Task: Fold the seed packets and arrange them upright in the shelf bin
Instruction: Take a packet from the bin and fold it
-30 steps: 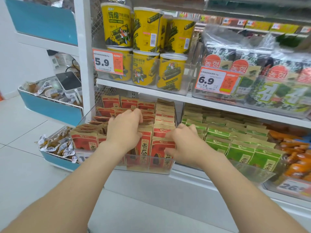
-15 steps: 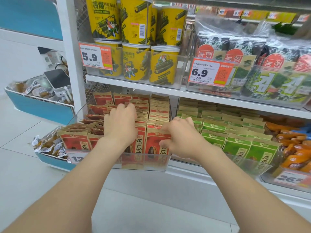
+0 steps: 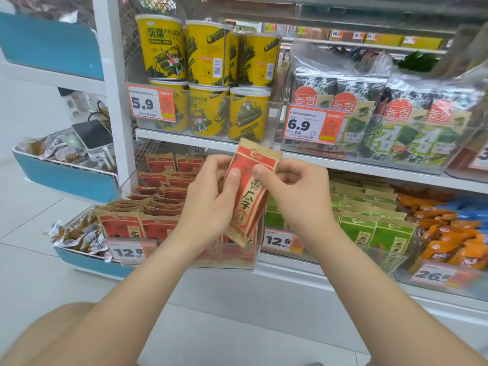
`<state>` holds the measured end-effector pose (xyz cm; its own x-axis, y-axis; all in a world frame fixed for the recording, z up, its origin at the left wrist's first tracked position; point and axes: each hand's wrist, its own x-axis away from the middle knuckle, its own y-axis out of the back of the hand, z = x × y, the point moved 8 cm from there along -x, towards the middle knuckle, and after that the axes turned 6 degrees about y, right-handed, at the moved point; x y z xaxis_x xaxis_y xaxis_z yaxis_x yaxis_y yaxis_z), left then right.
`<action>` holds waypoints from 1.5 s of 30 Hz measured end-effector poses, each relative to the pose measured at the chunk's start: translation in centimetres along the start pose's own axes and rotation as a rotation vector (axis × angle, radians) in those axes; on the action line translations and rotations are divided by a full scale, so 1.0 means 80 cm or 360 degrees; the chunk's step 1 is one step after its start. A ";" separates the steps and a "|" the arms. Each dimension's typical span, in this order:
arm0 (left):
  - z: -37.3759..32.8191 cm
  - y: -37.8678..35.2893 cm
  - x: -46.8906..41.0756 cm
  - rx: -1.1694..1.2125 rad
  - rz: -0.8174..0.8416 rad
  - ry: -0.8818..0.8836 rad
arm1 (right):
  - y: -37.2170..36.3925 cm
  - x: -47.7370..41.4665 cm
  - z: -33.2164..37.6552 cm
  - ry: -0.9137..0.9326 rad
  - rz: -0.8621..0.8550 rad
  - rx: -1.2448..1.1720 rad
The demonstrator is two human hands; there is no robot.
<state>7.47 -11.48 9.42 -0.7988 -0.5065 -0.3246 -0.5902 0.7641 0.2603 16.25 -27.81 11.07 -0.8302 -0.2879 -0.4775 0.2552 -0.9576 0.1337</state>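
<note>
**Seed packet held in both hands above the shelf bin**

Seed packet (image 3: 250, 191), red and tan with large dark characters down its face, sits at the centre of the frame, lifted clear of the bin and tilted with its top edge leaning to the right. The left hand (image 3: 211, 204) grips its left side, thumb pressed flat on the front and fingers curled behind. The right hand (image 3: 295, 191) pinches the upper right edge, thumb on the front and fingers folded closed behind it. Both bare forearms reach up from the bottom corners of the frame.

Just below and behind the packet stands the clear shelf bin (image 3: 232, 260), holding rows of matching red packets (image 3: 158, 196); some at the left lie slumped. A 12.8 price tag (image 3: 129, 250) is fixed to its front. To the right, another bin holds green packets (image 3: 375, 231). On the shelf above, in the upper half of the frame, stand yellow seaweed-roll tubs (image 3: 206, 75) and bagged seaweed (image 3: 396, 120).
</note>
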 end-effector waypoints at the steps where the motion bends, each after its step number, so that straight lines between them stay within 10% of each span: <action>1: 0.001 -0.003 0.004 0.0060 -0.0001 0.0017 | -0.004 0.008 0.002 -0.0028 0.0010 -0.0112; 13: -0.011 -0.038 0.035 0.0953 0.0159 0.0502 | -0.028 0.056 -0.009 -0.0327 -0.0117 -0.0651; 18: -0.001 -0.055 0.043 0.1142 0.0175 0.0596 | -0.016 0.054 0.000 -0.0037 -0.0159 -0.0283; 32: 0.015 -0.057 0.039 0.1000 0.0256 0.0625 | -0.017 0.051 -0.014 -0.0165 -0.0036 -0.0472; 41: 0.018 -0.011 0.028 0.1229 -0.0036 0.0622 | -0.061 0.078 -0.011 -0.0240 0.0794 -0.0194; 45: 0.005 -0.006 0.025 0.1044 0.0215 0.0515 | -0.047 0.069 -0.014 -0.0256 0.0480 -0.0201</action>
<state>6.17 -12.70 8.24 -0.9135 -0.4064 -0.0178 -0.3750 0.8582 -0.3505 11.29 -25.79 6.98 -0.7729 -0.5650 -0.2887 0.5515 -0.8232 0.1347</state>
